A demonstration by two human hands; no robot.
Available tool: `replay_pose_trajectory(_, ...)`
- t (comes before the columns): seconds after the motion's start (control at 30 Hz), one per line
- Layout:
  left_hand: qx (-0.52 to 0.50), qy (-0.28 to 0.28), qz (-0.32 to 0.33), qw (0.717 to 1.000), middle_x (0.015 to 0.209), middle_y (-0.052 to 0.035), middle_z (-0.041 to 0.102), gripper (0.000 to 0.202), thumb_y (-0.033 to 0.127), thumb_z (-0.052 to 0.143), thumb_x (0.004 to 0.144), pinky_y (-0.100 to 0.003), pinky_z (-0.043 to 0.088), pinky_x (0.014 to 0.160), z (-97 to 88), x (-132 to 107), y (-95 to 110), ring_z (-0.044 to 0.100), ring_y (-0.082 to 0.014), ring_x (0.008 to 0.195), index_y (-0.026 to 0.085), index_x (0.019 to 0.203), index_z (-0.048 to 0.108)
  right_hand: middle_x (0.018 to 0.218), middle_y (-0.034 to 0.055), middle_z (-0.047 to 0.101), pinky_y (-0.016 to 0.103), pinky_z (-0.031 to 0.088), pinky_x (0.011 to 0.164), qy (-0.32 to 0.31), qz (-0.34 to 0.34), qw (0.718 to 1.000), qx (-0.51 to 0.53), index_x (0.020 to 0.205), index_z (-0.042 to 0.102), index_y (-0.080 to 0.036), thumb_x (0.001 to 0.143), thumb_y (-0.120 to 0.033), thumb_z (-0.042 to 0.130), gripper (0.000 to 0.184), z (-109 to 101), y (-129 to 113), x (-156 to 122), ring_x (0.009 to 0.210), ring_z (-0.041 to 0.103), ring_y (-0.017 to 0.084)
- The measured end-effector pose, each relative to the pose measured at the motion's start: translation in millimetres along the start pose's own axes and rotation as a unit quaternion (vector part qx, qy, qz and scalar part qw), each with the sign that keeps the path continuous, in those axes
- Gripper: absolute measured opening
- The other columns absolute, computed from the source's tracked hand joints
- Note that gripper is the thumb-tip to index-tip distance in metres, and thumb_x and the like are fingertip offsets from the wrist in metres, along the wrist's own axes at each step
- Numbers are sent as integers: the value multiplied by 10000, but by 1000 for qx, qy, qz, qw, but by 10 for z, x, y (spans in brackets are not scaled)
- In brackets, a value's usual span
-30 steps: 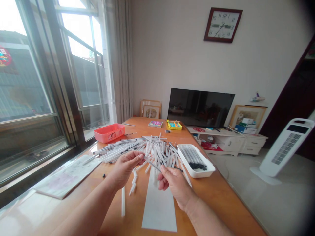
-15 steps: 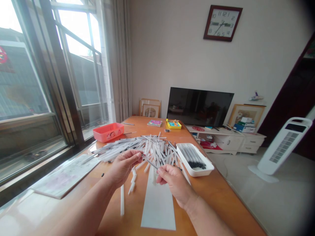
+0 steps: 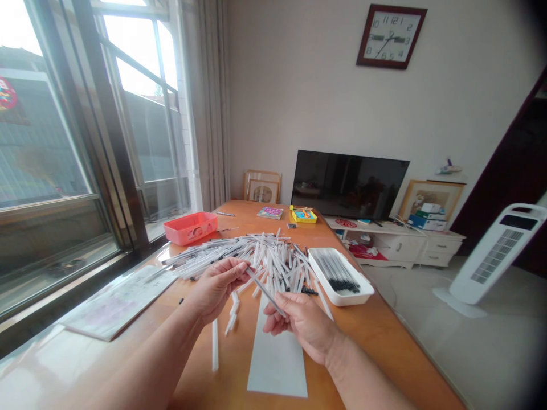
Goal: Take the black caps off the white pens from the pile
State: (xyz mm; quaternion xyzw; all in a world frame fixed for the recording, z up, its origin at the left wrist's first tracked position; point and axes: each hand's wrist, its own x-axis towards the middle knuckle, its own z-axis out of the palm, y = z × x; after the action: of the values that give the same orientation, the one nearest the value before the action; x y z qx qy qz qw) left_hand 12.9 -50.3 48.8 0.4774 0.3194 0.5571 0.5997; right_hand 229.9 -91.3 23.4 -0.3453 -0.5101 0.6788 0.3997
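Both my hands are raised over an orange wooden table. My left hand pinches the upper end of a thin pen refill, and my right hand is closed round its lower end. Behind them lies a big pile of white pen barrels and parts. A white tray holding several black-tipped refills stands to the right of the pile. Under my right hand lies a white paper strip.
A pink plastic bin stands at the back left near the window. A printed sheet lies at the left edge. Small colourful boxes sit at the table's far end. A white tower fan stands on the floor at right.
My right hand has slid down and toward me along the refill, so more of the refill shows between my hands. My left hand has stayed put.
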Motion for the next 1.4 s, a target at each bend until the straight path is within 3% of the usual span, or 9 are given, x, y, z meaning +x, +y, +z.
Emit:
replay_pose_trajectory(0.1,13,16,-2,1000,874,-69,709,164,286,751,799,-248,475,768,1,15,-40,601,-124,757,140,860,708,816,109,725,320,419,737,45,-14,998,-34,931,675,-121,894,-552,564,446,17,-20,3,699,597,155)
replay_pose_trajectory(0.23,22,8,3,1000,867,-69,707,164,293,748,800,-256,470,781,10,18,-80,599,-127,769,142,855,715,738,31,675,310,413,765,70,-35,994,-69,903,650,-158,835,-460,685,311,27,-33,2,727,570,145)
replay_pose_trajectory(0.4,11,-12,3,1000,869,-74,701,159,277,745,803,-294,472,843,38,3,-76,621,-163,844,140,882,725,667,20,637,303,396,730,46,-38,996,-63,809,641,-159,869,-432,640,280,23,-7,-4,657,520,129)
replay_pose_trajectory(0.6,-2,-33,10,999,913,-78,715,141,273,731,818,-314,464,891,64,-25,-21,627,-173,878,147,881,729,617,29,627,277,363,661,-7,-15,1000,9,841,664,-132,854,-439,653,308,31,-46,-36,605,492,121)
replay_pose_trajectory(0.77,45,-40,1,998,853,-74,719,164,302,741,801,-297,472,804,106,-55,-52,621,-170,800,150,864,748,686,52,681,292,391,691,10,-19,999,-43,863,664,-148,827,-514,672,368,88,-59,-34,647,540,143)
replay_pose_trajectory(0.9,75,-58,-33,995,912,-103,738,240,327,754,787,-329,474,846,102,-64,-67,636,-184,813,145,943,763,714,32,666,283,376,673,32,-30,995,-93,823,673,-160,787,-523,714,367,80,-47,-10,655,504,137)
replay_pose_trajectory(1.03,63,11,-15,998,1043,-133,736,334,385,755,782,-336,467,884,-62,5,15,657,-207,911,152,1020,734,691,-8,576,266,327,631,81,-58,991,-89,812,688,-160,806,-468,706,309,-30,-39,21,618,412,108)
replay_pose_trajectory(1.23,82,181,35,979,976,-118,730,449,482,790,702,-303,471,792,-463,149,109,653,-201,879,140,979,701,642,-35,504,270,323,617,125,-81,986,-69,803,665,-172,811,-481,691,309,-155,-9,60,583,395,104)
replay_pose_trajectory(1.4,208,227,38,951,825,-83,722,431,515,775,674,-295,450,726,-632,198,56,620,-180,745,146,882,697,590,-32,501,277,327,599,163,-64,983,-59,769,647,-174,767,-506,718,340,-169,12,90,562,405,115)
